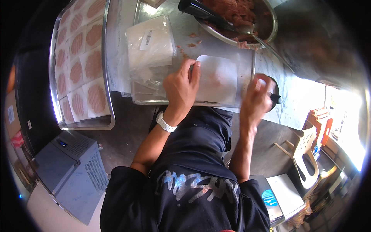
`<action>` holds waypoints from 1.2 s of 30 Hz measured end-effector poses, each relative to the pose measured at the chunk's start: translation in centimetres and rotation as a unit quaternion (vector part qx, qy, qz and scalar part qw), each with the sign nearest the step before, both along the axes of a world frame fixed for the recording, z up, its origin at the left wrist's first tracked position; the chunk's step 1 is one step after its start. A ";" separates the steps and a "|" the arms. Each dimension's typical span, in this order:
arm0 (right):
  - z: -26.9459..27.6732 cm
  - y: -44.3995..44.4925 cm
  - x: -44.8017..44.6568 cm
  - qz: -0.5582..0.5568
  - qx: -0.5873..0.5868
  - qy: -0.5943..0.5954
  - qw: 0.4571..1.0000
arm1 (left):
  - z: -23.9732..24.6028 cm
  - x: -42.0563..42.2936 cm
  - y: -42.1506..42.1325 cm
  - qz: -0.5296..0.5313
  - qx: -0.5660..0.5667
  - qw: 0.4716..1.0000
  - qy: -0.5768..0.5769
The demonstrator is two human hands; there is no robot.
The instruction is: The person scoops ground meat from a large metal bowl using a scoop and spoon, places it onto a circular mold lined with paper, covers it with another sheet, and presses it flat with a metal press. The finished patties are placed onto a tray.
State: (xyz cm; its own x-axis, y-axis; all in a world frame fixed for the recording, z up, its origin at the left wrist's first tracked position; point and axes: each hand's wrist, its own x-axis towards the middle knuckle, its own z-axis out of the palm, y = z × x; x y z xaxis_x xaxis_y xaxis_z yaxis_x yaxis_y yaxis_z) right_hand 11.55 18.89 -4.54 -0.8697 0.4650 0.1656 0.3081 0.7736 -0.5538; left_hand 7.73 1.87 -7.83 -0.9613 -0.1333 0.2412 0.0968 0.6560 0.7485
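Between thumb and forefinger, my left hand (183,84) pinches the upper left corner of a white paper sheet (218,90). A faint pinkish patch shows at the sheet's middle. The sheet lies over a metal tray (147,102) on the worktop. Right of it, my right hand (258,94) is blurred, fingers curled, beside or over a dark round object (273,84) with a black knob (276,98). Whether it grips that object cannot be made out. Ahead stands a steel bowl (274,34) of ground meat (232,11), with a metal-handled spoon (272,49) and a black-handled tool (203,13) in it.
At left, a long metal tray (111,116) carries several rows of flat meat patties (96,98) on paper squares. A clear plastic packet of paper sheets (153,43) lies near my left hand. Meat scraps (192,45) dot the surface. A pale chair (305,156) stands at right.
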 end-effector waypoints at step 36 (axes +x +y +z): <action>-1.5 -4.1 -0.8 0.260 -0.016 0.124 0.957 | 1.4 0.2 -2.8 -0.019 0.144 0.977 -0.158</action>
State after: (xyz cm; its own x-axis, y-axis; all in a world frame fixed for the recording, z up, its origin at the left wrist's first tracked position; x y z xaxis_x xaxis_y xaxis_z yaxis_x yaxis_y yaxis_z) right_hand 10.72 14.79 -6.04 -0.9207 -0.0112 0.3902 -0.2580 0.7676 -0.5868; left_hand 7.90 -0.88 -6.39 -0.9872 -0.1147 -0.1107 -0.1488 0.4149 0.8976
